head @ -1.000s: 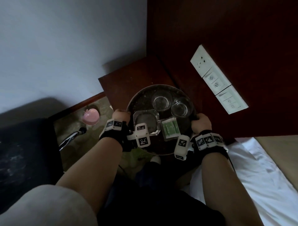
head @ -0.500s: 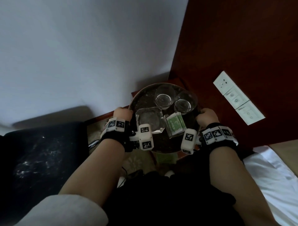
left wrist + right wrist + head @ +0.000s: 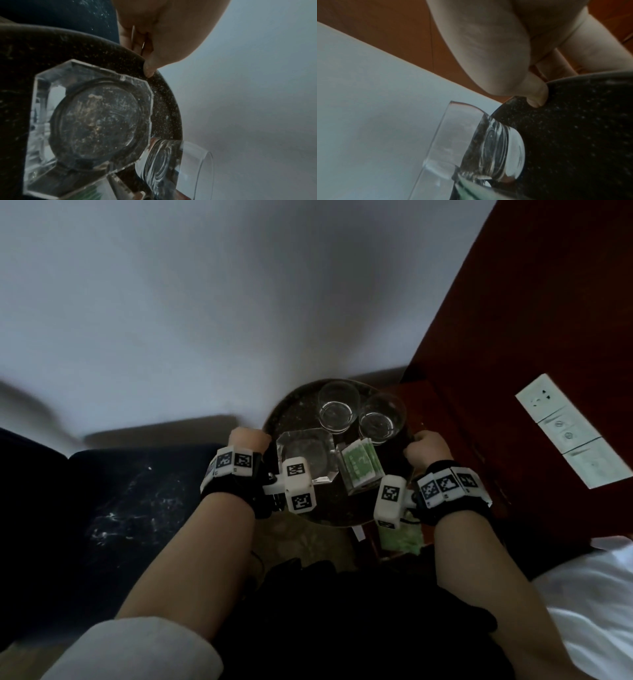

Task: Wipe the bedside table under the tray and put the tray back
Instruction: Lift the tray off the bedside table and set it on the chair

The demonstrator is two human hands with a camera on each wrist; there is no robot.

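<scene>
A round dark speckled tray (image 3: 339, 513) hangs in the air between my hands. It carries two clear glasses (image 3: 337, 409), a glass ashtray (image 3: 306, 453) and a green packet (image 3: 359, 467). My left hand (image 3: 248, 440) grips the tray's left rim and my right hand (image 3: 424, 448) grips the right rim. In the left wrist view the thumb (image 3: 150, 67) presses on top of the rim (image 3: 164, 108) beside the ashtray (image 3: 96, 119). In the right wrist view the thumb (image 3: 537, 96) hooks over the rim (image 3: 573, 135) near a glass (image 3: 479, 146). A strip of the red-brown bedside table (image 3: 423, 402) shows to the tray's right.
A dark seat (image 3: 120, 508) stands at the left under a white wall. The wooden headboard panel (image 3: 531, 320) with a white switch plate (image 3: 568, 429) rises at the right. White bedding (image 3: 589, 611) lies at the lower right. Something pale green (image 3: 399, 537) shows below the tray.
Both hands have lifted the tray off the bedside table and carried it left toward the wall. The view has swung with it, and less of the table top shows.
</scene>
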